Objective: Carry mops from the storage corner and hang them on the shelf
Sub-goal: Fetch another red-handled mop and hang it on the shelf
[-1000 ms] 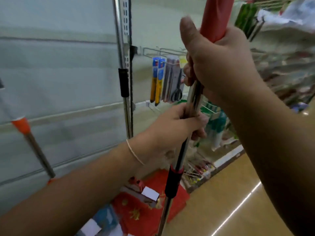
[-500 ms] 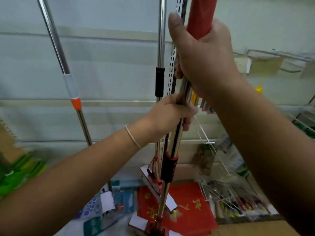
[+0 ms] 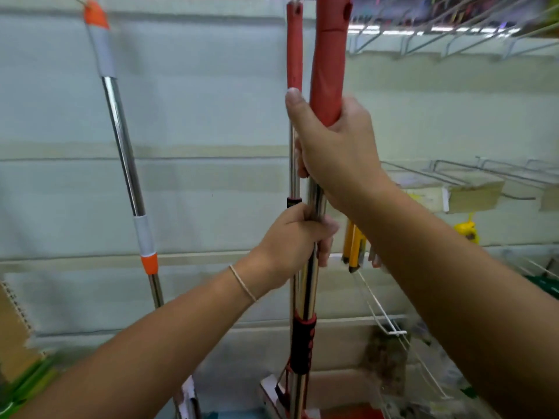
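I hold a mop (image 3: 328, 65) upright in front of the shelf wall; it has a red top grip, a shiny steel shaft and a black-and-red collar lower down. My right hand (image 3: 335, 152) grips the lower end of the red grip, thumb up. My left hand (image 3: 295, 240) grips the steel shaft just below. Right behind it a second red-handled mop (image 3: 294, 49) hangs from the top of the shelf. Further left hangs a steel mop (image 3: 121, 140) with orange and grey sleeves, tilted slightly. The mop heads at the bottom are mostly out of view.
The pale slatted shelf back panel (image 3: 196, 116) fills the background. Bare wire hooks (image 3: 447, 43) stick out at upper right, and more hooks (image 3: 484, 173) carry labels at mid right. Yellow packaged items (image 3: 354, 246) hang behind my right forearm. Cardboard (image 3: 15, 328) stands at far left.
The view has tilted up, showing the mop tops and upper hooks. The held mop has risen beside the hanging red one. Both hands keep their grip.
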The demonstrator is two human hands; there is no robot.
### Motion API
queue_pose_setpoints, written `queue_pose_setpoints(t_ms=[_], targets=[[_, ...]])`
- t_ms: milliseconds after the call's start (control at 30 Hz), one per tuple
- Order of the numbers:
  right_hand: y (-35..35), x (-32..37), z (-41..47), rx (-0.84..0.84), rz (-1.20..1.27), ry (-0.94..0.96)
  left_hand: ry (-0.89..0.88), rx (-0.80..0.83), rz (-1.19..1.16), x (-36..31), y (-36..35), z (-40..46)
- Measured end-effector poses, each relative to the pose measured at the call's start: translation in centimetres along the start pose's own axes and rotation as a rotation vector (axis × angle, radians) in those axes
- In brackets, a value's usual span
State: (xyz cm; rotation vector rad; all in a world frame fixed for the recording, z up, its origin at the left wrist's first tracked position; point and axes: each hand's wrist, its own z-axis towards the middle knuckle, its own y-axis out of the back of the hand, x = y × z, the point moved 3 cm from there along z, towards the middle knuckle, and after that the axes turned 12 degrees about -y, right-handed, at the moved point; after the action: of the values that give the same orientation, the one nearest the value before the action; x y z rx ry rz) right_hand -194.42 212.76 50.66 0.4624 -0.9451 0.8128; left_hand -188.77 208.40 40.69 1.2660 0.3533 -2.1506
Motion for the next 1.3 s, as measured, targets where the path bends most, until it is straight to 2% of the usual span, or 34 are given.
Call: queue_pose_setpoints(t_ms=[167, 267, 367, 533, 733, 1300], targets=[[-1.0, 0.7, 2.4, -0.039, -0.015, 0.014, 0.039, 0.055, -0.009, -1.2, 1.6, 2.6], [-1.5, 0.7, 3.5, -0.085, -0.078, 0.063, 0.092, 0.142, -0.015, -1.5, 2.8, 4.1], [-2.0, 0.5, 4.1, -0.141, -0.163, 0.122, 0.072, 0.181, -0.007, -1.9, 3.8, 5.1], [-2.3, 0.5, 5.7, -0.164, -0.190, 0.158, -0.045, 0.087, 0.008, -2.6, 3.7, 6.3], [-1.9, 2.8, 8.1, -0.177, -0.182, 0.201, -0.105, 0.075, 0.037, -4.6, 3.7, 8.8], [-0.9, 5.1, 10.9, -0.128, -0.316, 0.201, -0.046, 0.140, 0.042, -5.8, 3.9, 12.4]])
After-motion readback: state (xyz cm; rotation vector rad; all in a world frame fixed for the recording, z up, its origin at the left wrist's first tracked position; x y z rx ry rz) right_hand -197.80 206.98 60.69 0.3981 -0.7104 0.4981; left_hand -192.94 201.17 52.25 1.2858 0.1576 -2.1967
